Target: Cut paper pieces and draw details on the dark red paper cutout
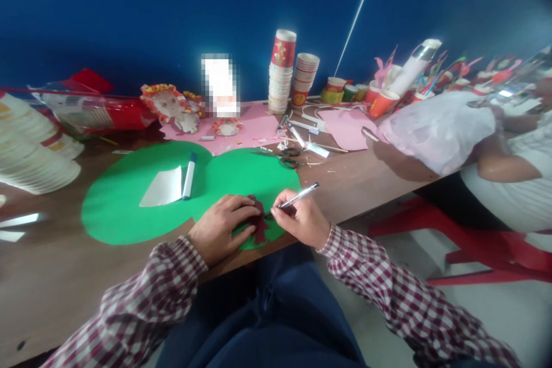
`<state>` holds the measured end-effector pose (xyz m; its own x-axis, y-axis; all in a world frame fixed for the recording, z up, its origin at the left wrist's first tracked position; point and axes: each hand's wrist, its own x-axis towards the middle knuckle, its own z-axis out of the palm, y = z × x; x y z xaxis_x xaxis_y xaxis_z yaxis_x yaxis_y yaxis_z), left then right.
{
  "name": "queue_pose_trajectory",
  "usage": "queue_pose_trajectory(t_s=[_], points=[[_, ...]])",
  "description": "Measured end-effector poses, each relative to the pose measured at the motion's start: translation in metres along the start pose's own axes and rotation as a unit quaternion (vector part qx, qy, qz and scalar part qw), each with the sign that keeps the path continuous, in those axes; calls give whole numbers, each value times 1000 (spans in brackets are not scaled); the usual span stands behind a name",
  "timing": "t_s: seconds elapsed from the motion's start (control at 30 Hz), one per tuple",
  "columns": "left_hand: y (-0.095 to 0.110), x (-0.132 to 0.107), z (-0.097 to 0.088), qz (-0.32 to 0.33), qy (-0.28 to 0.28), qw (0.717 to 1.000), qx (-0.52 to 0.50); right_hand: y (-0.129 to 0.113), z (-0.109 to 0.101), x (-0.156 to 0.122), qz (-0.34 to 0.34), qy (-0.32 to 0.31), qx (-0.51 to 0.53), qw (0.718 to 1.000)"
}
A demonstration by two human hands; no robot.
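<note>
A large green paper sheet (142, 169) with rounded lobes lies on the brown table near me. On its right lobe is a dark red paper cutout (260, 229). My left hand (222, 227) presses flat on the cutout's left side, fingers spread and part of the cutout hidden beneath them. Pinched in my right hand (304, 221) is a pen (297, 195), its tip down by the cutout's right edge. A white marker with a blue cap (188, 177) and a piece of white paper (161, 188) rest on the left lobe.
Black scissors (287, 158) lie behind the sheet. Pink paper (254, 126), paper scraps and stacked paper cups (282, 72) stand farther back. More cups (34, 149) lean at left. A plastic bag (435, 126) and a seated person (513, 184) are at right.
</note>
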<state>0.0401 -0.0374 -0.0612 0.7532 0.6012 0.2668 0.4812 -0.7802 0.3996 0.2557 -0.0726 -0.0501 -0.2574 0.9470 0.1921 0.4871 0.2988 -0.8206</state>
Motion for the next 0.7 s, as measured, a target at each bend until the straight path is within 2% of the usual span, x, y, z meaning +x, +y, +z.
queue_pose_trajectory(t_s=[0.7], points=[[0,0,-1,-5,-6,1000,1,-1,1,0,-1,-1,-13,1000]])
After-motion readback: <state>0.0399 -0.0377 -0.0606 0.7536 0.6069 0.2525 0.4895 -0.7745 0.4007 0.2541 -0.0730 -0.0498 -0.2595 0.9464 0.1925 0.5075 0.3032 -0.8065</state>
